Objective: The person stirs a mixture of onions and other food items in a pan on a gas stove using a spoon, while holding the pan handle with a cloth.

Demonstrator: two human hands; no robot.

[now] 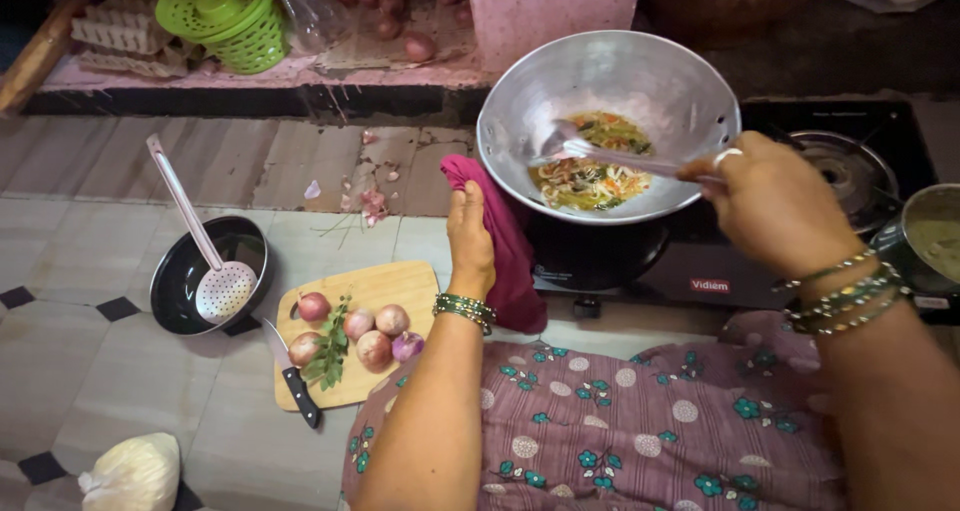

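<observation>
My left hand (470, 236) reaches forward from a bent arm, wrist straight, green bangles at the wrist. Its fingers are closed on a magenta cloth (505, 246), pressing the cloth against the near left rim of the metal wok (610, 71). The rest of the cloth hangs down toward my lap.

My right hand (775, 206) comes in from the right, knuckles up, wrist slightly bent, bangles stacked on the forearm. Its fingers are pinched around the handle end of a metal spatula (600, 154). The spatula runs left across the wok, and its blade lies in the chopped vegetables (590, 171) at the bottom of the wok.

The wok sits tilted toward me on the left burner of a black gas stove (690, 266). The right burner (850, 171) is uncovered. A steel pot (935, 236) stands at the stove's right edge, only partly in view.

The stove rests on a tiled floor (90, 371). To my left, a wooden cutting board (385, 286) carries several onions (375, 349) and a sprig of green leaves (330, 356). A black-handled knife (295, 381) lies along the board's left edge. Beside it, a black pan (180, 281) holds a slotted skimmer (225, 289). A white bag (130, 476) lies at the lower left. On a pink ledge behind are a green basket (225, 16) and more onions.
</observation>
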